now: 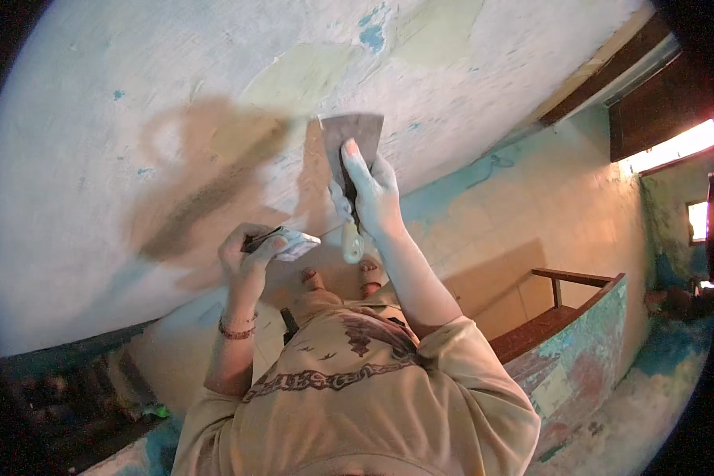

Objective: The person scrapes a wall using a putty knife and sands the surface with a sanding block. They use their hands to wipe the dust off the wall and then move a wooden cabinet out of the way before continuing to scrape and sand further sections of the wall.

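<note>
My right hand [378,193] grips a wide putty knife [352,128], its thumb pressed along the metal blade. The knife's pale handle [352,244] points down towards my feet. Its broad edge is up at the plastered wall [214,65]; whether it touches cannot be told. In my left hand [245,253] is a flat tool [294,244] carrying whitish filler, held lower and apart from the wall. Pale greenish patches [297,77] and small blue spots [372,35] mark the wall above the knife. White residue coats my right fingers.
To the right stands a brown-topped partition [577,357] with flaking paint and a wooden rail [577,275]. Tiles [511,262] lie beyond it. Dark, unclear items [77,392] fill the lower left. A bright opening [675,146] shows at the far right.
</note>
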Tool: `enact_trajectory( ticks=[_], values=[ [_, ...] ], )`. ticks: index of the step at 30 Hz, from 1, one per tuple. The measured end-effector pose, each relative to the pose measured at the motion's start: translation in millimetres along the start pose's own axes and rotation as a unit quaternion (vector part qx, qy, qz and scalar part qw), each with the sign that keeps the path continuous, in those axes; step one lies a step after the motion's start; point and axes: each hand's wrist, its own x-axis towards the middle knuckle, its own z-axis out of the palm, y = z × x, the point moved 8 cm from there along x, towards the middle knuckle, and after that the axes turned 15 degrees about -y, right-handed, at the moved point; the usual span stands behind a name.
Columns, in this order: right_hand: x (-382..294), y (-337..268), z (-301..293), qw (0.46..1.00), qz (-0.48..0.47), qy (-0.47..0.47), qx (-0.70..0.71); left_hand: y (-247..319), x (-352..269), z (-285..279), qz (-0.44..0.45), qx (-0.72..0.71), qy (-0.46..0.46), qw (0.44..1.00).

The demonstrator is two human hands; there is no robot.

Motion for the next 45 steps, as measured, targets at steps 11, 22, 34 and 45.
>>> enact_trajectory(
  ticks=[11,22,34,45],
  values=[
    [52,-43,56,0.991,-0.077,-0.018,0.11,-12,3,-22,-0.035,0.03,0.017,0.999],
    [59,-57,56,0.991,-0.08,-0.04,0.103,-13,-5,-31,-0.02,0.045,0.04,0.998],
    [48,-54,39,0.997,-0.074,-0.005,0.036,-40,-12,-31,-0.009,-0.052,0.036,0.998],
    [-32,34,-11,0.996,0.037,-0.072,-0.034,27,-32,-20,0.058,-0.002,0.065,0.996]
  ],
)
